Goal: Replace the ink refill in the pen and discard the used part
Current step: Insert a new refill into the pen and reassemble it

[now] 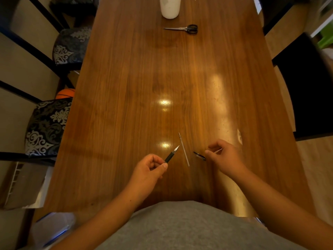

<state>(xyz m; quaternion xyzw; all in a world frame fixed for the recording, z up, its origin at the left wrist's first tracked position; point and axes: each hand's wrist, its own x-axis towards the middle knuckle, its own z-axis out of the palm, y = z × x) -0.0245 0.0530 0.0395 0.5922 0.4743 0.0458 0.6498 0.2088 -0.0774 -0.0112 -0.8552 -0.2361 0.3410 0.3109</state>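
My left hand (150,170) pinches the black grip section of the pen (171,156), its silver tip pointing up and to the right. A thin pale ink refill (184,149) lies on the wooden table (126,105) between my hands. My right hand (223,156) holds a thin whitish piece (218,151) between thumb and fingers; it looks like another refill, mostly hidden by the hand. A small black pen part with a clip (199,156) lies on the table just left of my right thumb.
Black-handled scissors (185,29) and a white cylindrical container (169,7) sit at the far end of the table. Patterned chairs (46,127) line the left side and a dark chair (306,83) stands on the right. An orange ball (65,93) lies on the floor.
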